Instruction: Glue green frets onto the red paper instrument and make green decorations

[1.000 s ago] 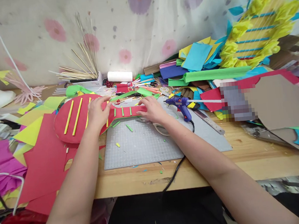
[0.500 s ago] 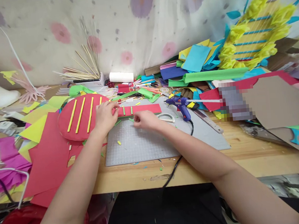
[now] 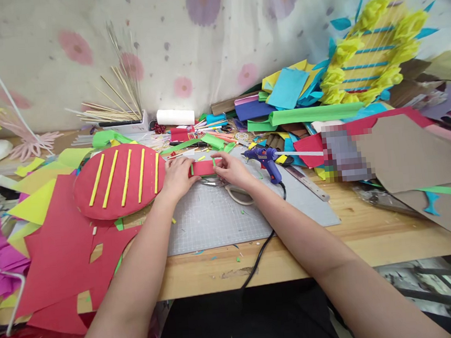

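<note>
A narrow red strip (image 3: 202, 167) lies crosswise over the grey cutting mat, with short green strips across it. My left hand (image 3: 179, 178) is closed on its left part, fingers along the far edge and thumb near the front. At the other side, my right hand (image 3: 233, 171) pinches a small green strip (image 3: 214, 162) against the red surface. Both ends of the red strip are covered by my hands. Just left of my left hand is a red oval (image 3: 110, 205) bearing several yellow strips. Scissors (image 3: 239, 195) with pale handles lie in front of my right hand.
A purple glue gun (image 3: 266, 160) with a white glue stick rests right of my hands, its black cord running to the table edge. Beyond it are a metal ruler (image 3: 308, 183) and cardboard (image 3: 421, 152). Red sheets (image 3: 58, 241) spread at left; wooden sticks (image 3: 114, 113) stand behind.
My right hand has moved from in front of the red strip onto it, at a green strip. My left hand has shifted right, off the oval's edge. The camera view has turned slightly right.
</note>
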`<state>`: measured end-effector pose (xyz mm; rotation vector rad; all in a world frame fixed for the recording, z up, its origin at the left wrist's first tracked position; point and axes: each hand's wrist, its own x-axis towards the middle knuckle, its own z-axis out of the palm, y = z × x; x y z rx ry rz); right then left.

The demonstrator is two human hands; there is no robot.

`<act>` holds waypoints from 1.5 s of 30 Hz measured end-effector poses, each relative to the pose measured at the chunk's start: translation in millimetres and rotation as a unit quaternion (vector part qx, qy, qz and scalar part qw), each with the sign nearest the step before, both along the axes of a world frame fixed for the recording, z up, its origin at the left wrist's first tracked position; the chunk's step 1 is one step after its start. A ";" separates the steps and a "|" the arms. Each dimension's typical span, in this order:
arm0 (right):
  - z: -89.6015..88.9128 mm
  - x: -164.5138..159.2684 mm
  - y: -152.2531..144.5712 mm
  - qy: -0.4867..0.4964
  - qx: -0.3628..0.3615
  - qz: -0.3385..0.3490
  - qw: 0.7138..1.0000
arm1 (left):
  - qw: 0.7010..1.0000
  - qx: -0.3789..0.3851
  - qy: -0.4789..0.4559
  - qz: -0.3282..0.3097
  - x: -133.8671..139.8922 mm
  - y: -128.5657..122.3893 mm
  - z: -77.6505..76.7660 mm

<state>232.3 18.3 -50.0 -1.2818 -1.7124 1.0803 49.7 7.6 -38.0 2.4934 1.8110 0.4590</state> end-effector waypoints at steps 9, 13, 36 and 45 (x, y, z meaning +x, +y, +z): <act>1.9 -0.7 -4.8 0.024 0.028 0.067 0.997 | 1.000 0.010 -0.003 0.001 -20.1 -9.3 0.2; -1.7 -11.8 -3.2 -0.155 0.209 0.062 0.964 | 1.000 0.007 -0.011 -0.001 -18.7 -12.8 -0.1; -16.9 -19.1 5.9 -0.225 0.224 0.077 0.945 | 0.971 0.092 -0.148 0.163 -70.8 -15.9 35.4; -18.2 -20.7 7.9 -0.239 0.243 0.067 0.938 | 0.995 -0.010 0.094 0.025 -51.0 -35.7 28.1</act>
